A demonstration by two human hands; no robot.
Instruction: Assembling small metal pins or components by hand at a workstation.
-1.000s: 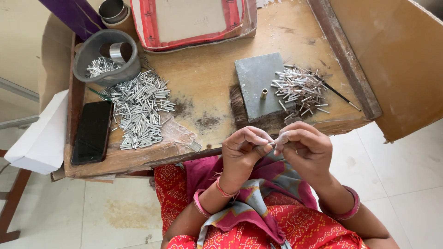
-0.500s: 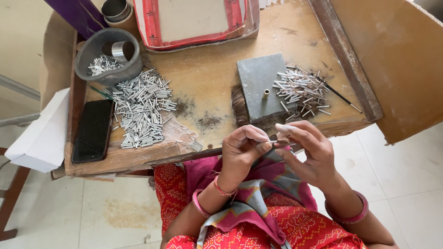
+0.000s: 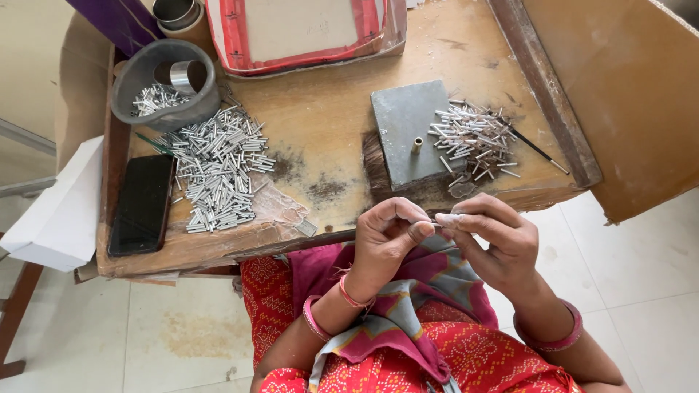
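My left hand [image 3: 386,236] and my right hand [image 3: 491,236] meet fingertip to fingertip just below the front edge of the wooden table [image 3: 328,124]. Between them they pinch a small thin metal piece [image 3: 437,220], mostly hidden by the fingers. Just beyond the hands lies a grey metal block [image 3: 408,135] with a short brass tube [image 3: 416,144] standing on it. A heap of small metal tubes [image 3: 473,142] lies to the right of the block. A larger heap of metal tubes [image 3: 218,171] lies on the table's left side.
A grey bowl [image 3: 164,80] holding more tubes and a metal ring sits at the back left. A black phone [image 3: 142,204] lies at the left edge, a red-rimmed tray [image 3: 302,33] at the back, a thin dark stick [image 3: 535,145] at the right. White paper [image 3: 54,211] hangs off the left.
Both hands have stayed together at the table's front edge, shifting slightly to the right; the fingers have reworked their pinch on the small piece.
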